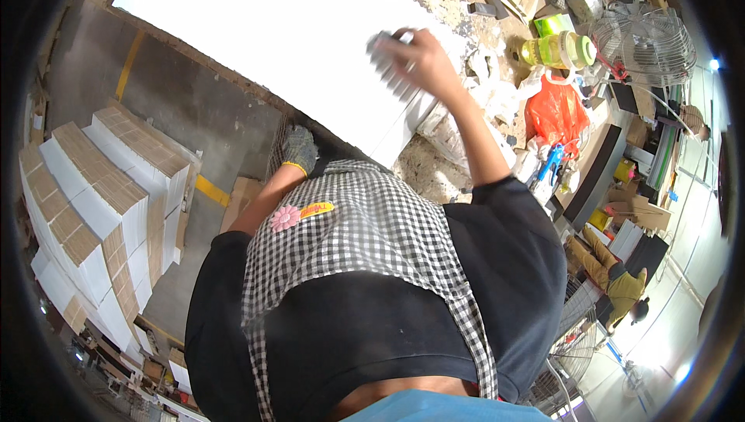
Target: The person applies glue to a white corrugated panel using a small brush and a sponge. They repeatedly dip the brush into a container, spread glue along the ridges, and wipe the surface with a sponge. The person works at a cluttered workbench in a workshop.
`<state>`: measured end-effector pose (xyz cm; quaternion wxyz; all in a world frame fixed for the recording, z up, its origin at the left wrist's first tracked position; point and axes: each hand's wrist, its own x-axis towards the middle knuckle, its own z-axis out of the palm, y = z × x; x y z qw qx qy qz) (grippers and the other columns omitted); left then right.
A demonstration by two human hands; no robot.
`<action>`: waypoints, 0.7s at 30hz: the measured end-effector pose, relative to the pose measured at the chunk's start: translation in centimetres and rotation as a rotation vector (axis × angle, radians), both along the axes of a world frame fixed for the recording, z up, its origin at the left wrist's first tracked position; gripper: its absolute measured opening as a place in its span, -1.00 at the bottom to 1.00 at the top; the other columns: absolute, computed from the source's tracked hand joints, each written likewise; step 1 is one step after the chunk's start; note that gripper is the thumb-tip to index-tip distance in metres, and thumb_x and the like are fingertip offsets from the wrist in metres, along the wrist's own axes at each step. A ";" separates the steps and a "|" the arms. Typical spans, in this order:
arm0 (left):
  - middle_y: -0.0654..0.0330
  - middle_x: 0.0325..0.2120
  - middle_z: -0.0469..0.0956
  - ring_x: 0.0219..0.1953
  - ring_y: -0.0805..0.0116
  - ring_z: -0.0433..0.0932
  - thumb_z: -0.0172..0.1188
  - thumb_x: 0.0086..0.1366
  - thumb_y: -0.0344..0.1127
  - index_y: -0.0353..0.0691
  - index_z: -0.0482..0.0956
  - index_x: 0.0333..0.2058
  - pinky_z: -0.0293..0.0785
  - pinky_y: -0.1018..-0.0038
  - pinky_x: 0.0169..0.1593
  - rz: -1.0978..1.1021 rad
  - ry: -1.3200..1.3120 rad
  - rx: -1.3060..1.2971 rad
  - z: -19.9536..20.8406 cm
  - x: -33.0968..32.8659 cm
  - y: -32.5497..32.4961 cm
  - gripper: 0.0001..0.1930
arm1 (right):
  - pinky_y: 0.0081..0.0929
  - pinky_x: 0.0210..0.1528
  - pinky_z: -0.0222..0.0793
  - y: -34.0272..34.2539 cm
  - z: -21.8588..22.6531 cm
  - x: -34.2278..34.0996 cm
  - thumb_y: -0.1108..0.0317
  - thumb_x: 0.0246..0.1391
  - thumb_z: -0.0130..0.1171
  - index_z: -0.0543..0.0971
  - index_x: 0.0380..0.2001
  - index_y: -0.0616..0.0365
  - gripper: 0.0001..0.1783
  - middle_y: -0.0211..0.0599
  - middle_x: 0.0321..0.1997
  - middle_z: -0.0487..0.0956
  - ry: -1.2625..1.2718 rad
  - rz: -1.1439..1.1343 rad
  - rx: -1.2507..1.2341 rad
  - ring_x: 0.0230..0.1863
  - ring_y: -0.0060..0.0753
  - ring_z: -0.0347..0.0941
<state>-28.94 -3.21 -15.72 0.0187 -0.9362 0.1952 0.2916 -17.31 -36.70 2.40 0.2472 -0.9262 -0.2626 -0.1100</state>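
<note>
A large white board point(272, 26) lies on the worn workbench, with a seam across its near right end. Over its right part is my bare right hand point(419, 61), closed on a small dark grey object point(382, 43). Motion smears that object into streaks, so its kind does not show. My left hand point(299, 150) wears a grey knit glove with a yellow cuff. It hangs low beside the bench's near edge, close to my checked apron point(349, 212). Its fingers are too dark and small to read.
Bottles, including a yellow-green one point(555, 51), a red plastic bag point(555, 111), a blue-handled tool point(551, 164) and a wire fan point(644, 43) crowd the right side. Stacked white and brown boards point(101, 204) stand on the floor at left. Another person point(621, 290) is far right.
</note>
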 end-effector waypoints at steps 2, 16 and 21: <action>-0.10 -0.07 0.64 0.09 -0.04 0.54 0.29 0.15 -0.10 -0.25 0.73 -0.17 0.40 0.13 0.21 -0.002 -0.008 -0.004 -0.3 -0.1 0.1 -0.62 | -0.21 -0.04 0.57 -3.5 -0.9 3.8 0.41 -0.02 0.41 0.75 -0.01 -0.17 -0.57 -0.16 -0.14 0.67 -0.098 -0.207 -0.078 -0.17 -0.18 0.55; -0.10 -0.05 0.60 0.07 -0.04 0.53 0.28 0.18 -0.16 -0.26 0.64 -0.07 0.39 0.16 0.19 0.193 0.042 -0.189 -1.0 0.5 -0.5 -0.61 | -0.22 -0.06 0.54 11.3 1.0 -10.2 0.42 -0.10 0.44 0.65 0.08 0.02 -0.43 -0.09 -0.07 0.58 0.083 -0.117 0.051 -0.13 -0.11 0.52; -0.05 -0.06 0.59 0.03 0.02 0.54 0.28 0.21 -0.06 -0.19 0.59 -0.01 0.43 0.18 0.13 -0.027 0.190 -0.090 0.0 1.6 -1.3 -0.56 | -0.22 -0.13 0.57 10.4 3.0 -7.4 0.45 -0.07 0.42 0.65 0.02 0.15 -0.51 -0.14 -0.14 0.61 0.108 -0.042 0.278 -0.21 -0.13 0.57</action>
